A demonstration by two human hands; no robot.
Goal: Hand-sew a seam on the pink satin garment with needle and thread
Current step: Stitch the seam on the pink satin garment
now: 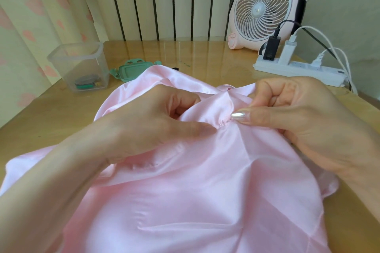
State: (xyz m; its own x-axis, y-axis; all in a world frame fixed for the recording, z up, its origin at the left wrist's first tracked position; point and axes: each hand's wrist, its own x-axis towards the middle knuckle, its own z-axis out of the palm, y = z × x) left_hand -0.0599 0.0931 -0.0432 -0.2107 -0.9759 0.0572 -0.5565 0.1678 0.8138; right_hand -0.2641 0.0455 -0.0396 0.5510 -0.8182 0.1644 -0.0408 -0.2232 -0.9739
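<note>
Wooden desk (205, 53), glossy, set against a ribbed radiator and a heart-print curtain; head view only. Item one: pink satin garment (195, 181), spread across the near half of the desk and over its front edge, its upper part lifted into a ridge between both hands, presumably to keep the slippery cloth taut for stitching. Item two: seam (223, 123), a short puckered run of stitches on that ridge, lying between the two thumbs. Item three: left hand (148, 121), fingers curled under a fold and thumb laid on top, pinching the cloth just left of the stitches as an anchor. Item four: right hand (298, 113), fingers curled, thumb and forefinger nipped together on the cloth at the right end of the stitches; needle and thread could not be made out. Sundries, kept back out of the work: clear plastic box (82, 65) holding small notions, its green lid (133, 69) beside it, a pink fan (265, 8), a power strip (298, 70).
</note>
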